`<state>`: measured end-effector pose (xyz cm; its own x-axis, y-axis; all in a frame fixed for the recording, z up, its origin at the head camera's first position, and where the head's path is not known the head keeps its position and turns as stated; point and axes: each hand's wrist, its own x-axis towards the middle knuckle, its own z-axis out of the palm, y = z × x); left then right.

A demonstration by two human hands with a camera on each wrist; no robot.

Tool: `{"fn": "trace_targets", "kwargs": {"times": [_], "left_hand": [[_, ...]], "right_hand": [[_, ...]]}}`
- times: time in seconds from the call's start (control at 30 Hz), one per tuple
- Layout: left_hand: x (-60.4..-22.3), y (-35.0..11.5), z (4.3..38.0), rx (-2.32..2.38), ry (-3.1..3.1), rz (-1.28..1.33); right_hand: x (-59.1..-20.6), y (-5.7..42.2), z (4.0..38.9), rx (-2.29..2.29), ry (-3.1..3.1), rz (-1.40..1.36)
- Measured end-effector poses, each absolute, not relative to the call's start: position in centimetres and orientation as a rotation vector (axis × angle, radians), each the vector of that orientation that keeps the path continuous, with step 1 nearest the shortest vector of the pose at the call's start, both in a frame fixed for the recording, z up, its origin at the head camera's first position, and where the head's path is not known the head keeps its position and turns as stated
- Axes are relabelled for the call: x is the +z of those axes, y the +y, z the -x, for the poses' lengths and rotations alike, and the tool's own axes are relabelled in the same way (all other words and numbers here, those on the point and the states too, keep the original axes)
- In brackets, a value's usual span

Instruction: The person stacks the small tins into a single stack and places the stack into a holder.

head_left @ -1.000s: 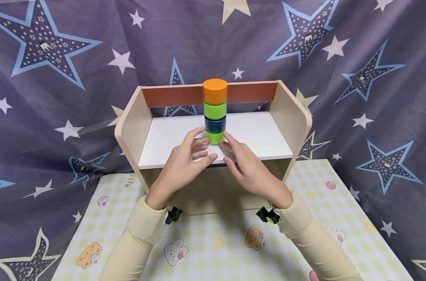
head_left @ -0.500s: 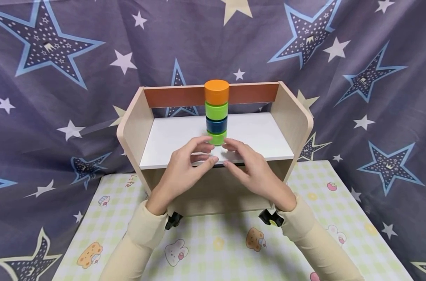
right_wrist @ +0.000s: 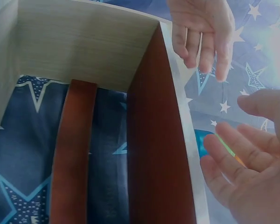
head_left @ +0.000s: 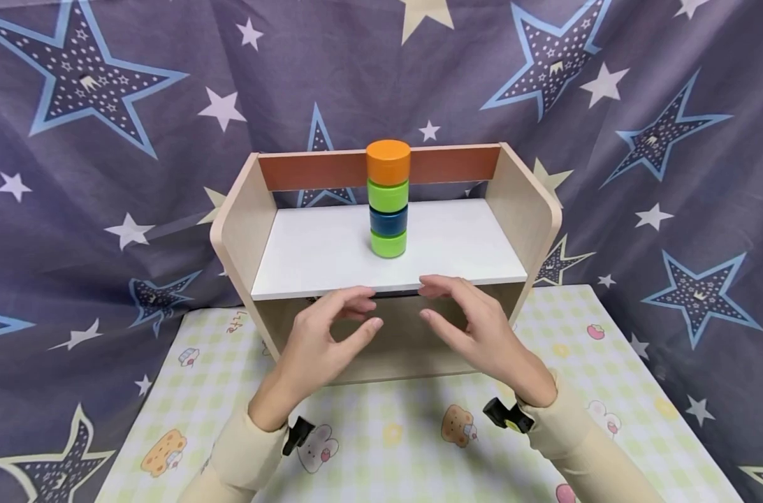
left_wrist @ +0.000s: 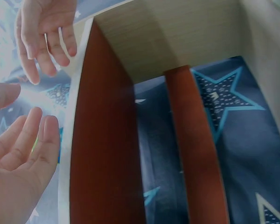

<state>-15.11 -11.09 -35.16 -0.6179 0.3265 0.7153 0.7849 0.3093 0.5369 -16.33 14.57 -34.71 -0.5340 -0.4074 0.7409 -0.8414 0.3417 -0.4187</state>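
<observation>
On the white shelf top stands an upright stack of round containers. From the bottom come a green container, a dark blue container, another green container and a wider orange container. Just in front of the shelf's front edge, my left hand is held with relaxed, slightly bent fingers, apart from the stack. Facing it, my right hand hangs in the same way with nothing in it. In both wrist views the stack is mostly hidden behind fingers and the shelf board.
The small wooden shelf unit has raised side panels and a reddish-brown back rail. It stands on a checked tablecloth with cartoon prints. A dark star-patterned curtain hangs behind and at both sides.
Both hands have drawn back from the bottom green container toward me and spread further apart. The stack stays standing in place on the shelf.
</observation>
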Motion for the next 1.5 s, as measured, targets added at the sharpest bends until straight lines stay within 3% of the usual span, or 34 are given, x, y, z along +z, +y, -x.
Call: {"fn": "trace_targets", "kwargs": {"times": [1.17, 1.5], "left_hand": [[-47.4, -13.6, 10.5, -1.402, -2.31, 0.67], [-50.3, -13.9, 9.9, -1.485, -2.272, 0.648]], "right_hand": [[-45.7, 16.4, 13.1, 1.266, -2.251, -0.934], [-45.6, 15.7, 11.5, 1.352, -2.267, -0.878]]}}
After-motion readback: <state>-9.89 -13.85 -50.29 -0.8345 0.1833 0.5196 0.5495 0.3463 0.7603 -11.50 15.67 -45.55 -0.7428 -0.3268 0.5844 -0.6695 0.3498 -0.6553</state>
